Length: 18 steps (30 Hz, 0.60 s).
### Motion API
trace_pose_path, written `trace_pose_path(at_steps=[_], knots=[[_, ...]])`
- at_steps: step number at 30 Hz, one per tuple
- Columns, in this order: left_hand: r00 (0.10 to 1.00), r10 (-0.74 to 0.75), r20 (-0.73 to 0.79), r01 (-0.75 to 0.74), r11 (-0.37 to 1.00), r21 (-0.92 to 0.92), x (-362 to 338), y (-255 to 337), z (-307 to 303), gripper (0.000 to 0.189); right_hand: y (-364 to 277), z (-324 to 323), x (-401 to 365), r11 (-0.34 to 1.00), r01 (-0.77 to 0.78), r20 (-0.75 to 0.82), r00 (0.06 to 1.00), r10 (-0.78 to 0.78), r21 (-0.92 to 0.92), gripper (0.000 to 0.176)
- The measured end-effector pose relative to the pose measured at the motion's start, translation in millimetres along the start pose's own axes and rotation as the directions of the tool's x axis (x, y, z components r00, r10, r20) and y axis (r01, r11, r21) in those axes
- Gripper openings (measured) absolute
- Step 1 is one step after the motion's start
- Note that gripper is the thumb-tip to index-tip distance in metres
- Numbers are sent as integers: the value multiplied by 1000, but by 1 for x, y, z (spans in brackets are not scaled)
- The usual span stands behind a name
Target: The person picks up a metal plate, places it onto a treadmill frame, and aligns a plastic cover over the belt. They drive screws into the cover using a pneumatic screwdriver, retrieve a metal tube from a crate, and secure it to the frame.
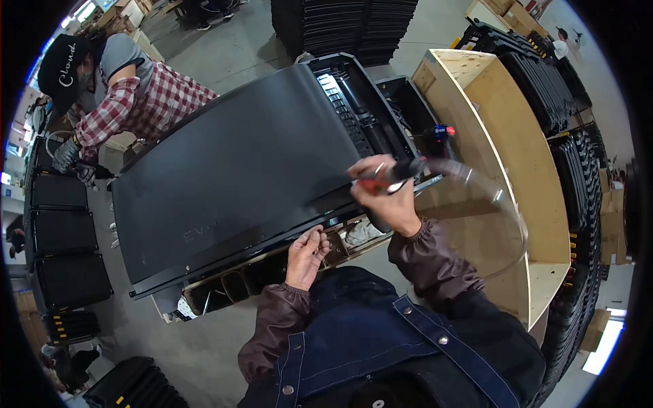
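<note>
A large black panel [231, 156] with raised lettering covers most of a long frame in front of me. My right hand [393, 204] is wrapped round an air screwdriver [378, 183], red and black and blurred, above the panel's near right edge. From its black end a clear hose [500, 197] curves off to the right. Close to the panel's near edge, my left hand [307, 257] has its fingertips pinched together; whatever they hold is too small to tell. Rollers and a toothed black strip show in the uncovered end of the frame [357, 102].
A co-worker [129, 102] in a checked shirt leans over the far left corner, gloved hand on a tool. An open plywood crate [500, 156] stands to my right. A red-and-blue-ended tool [443, 131] lies beside the frame. Stacked black panels [340, 27] rise behind.
</note>
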<state>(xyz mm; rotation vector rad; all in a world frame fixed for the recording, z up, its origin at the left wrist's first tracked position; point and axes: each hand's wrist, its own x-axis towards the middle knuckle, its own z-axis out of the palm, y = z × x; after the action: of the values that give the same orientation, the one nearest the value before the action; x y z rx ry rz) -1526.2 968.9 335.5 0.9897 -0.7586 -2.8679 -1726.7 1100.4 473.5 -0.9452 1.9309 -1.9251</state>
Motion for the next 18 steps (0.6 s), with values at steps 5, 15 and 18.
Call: trace_pose_path(at_steps=[5,15,18], knots=[[998,49,28,-48,998,-31,9,0,4,31,-5,-14,-5,984,167,316,939,-139,-65,29],[983,46,178,-20,990,-143,-26,8,5,26,17,11,-39,492,-98,-84,938,335,865,32],[979,83,185,-52,985,-167,-35,6,-5,26,28,23,-49,442,-107,-88,914,397,890,30]])
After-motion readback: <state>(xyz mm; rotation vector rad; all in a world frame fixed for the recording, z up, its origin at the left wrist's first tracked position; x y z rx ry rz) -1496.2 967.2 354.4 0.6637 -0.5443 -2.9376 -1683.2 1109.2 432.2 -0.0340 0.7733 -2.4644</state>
